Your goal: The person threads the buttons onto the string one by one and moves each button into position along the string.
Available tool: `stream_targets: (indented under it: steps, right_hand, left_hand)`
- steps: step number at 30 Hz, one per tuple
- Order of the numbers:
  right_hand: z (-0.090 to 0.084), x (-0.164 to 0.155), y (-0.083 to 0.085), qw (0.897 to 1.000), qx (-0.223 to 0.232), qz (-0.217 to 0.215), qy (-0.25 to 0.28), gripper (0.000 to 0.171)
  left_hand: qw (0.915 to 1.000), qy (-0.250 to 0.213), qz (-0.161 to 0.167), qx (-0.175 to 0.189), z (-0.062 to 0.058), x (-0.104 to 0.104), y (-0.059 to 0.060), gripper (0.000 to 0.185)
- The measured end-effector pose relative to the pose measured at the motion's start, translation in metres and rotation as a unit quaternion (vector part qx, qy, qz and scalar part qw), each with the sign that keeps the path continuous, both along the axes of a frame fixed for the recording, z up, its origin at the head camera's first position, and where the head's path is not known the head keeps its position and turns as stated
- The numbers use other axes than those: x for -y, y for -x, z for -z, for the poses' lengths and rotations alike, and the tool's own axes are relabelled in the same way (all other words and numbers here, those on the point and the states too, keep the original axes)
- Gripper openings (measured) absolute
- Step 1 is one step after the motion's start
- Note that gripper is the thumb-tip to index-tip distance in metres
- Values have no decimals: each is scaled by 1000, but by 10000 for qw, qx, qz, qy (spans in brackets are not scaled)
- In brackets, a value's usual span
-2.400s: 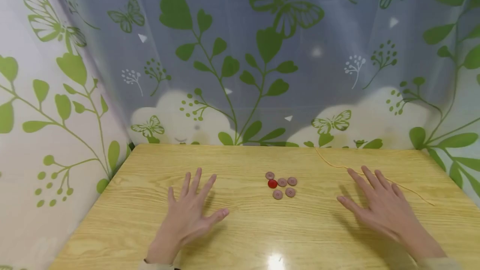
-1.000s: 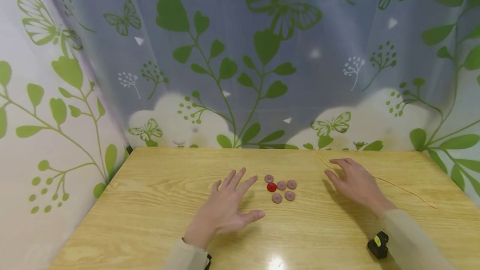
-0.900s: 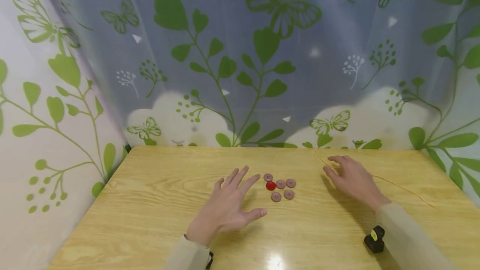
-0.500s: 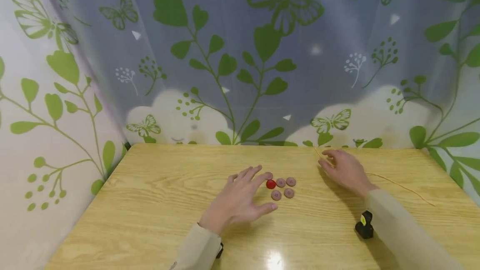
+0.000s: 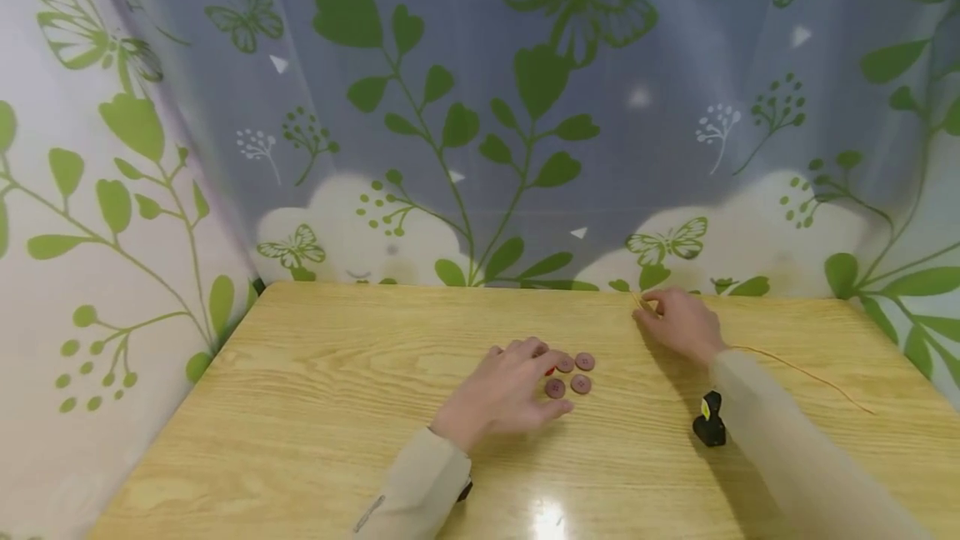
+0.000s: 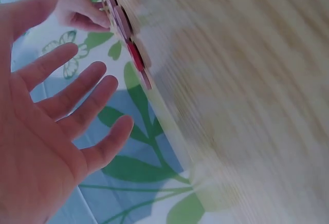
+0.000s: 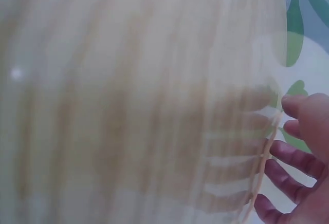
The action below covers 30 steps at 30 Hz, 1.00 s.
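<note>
The left hand (image 5: 504, 394) lies over the cluster of round mauve buttons (image 5: 576, 373) at mid-table, fingers relaxed, gripping nothing. The right hand (image 5: 678, 323) pinches the thin tan string (image 5: 810, 375) at the pale wooden table's (image 5: 300, 407) far edge.

Clustered round buttons (image 5: 572, 373), thin cord (image 5: 795, 368)
</note>
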State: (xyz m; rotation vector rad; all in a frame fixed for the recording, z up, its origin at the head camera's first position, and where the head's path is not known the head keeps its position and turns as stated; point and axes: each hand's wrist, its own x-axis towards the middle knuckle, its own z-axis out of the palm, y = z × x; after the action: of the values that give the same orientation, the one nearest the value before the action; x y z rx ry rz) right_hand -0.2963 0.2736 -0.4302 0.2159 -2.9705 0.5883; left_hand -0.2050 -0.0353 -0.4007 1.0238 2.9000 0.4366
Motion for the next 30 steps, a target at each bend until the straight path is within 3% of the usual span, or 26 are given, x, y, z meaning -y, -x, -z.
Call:
stream_targets:
  steps: [12, 23, 30]
  right_hand:
    - [-2, 6, 8, 9994, 178, 296, -7, 27]
    - [-1, 3, 1, 9999, -90, -59, 74, 16]
    - [4, -6, -7, 9973, -455, -258, 515, 10]
  left_hand:
    - [9993, -115, 354, -55, 4, -18, 14, 33]
    - [9989, 312, 352, -4, 7, -28, 19, 37]
    - [9986, 398, 339, 57, 7, -33, 20, 28]
